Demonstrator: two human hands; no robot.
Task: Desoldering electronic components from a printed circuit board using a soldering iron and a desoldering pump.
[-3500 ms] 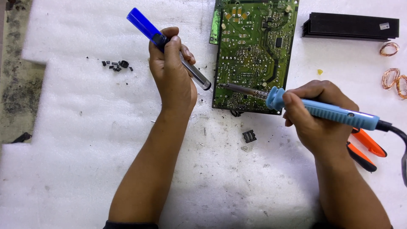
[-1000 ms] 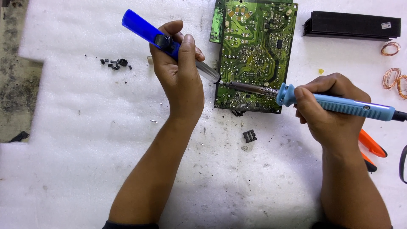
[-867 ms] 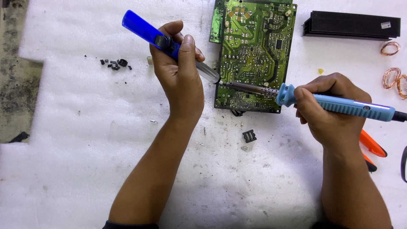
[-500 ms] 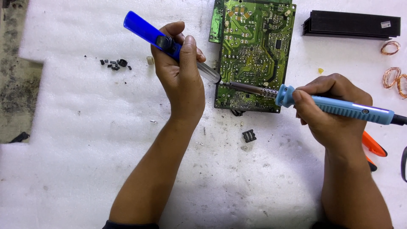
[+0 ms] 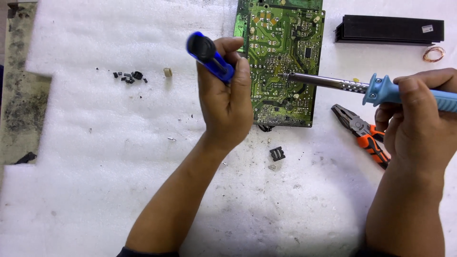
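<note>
A green circuit board [image 5: 281, 62] lies solder side up on white foam sheet [image 5: 95, 166]. My left hand [image 5: 226, 102] grips a blue desoldering pump [image 5: 209, 57], held nearly upright at the board's left edge, its tip hidden behind my fingers. My right hand [image 5: 419, 123] holds a soldering iron with a light blue handle [image 5: 381, 90]; its metal shaft reaches left and the tip rests over the middle of the board.
Orange-handled pliers [image 5: 364, 133] lie right of the board, partly under my right hand. A black heat sink [image 5: 388, 29] and a copper wire coil [image 5: 433, 54] sit at the top right. Small black parts [image 5: 129, 76] lie at the left, one black component [image 5: 277, 153] below the board.
The pump has tipped up to near vertical. My right hand and the iron have shifted right and upward on the board, uncovering the pliers. The view has moved slightly.
</note>
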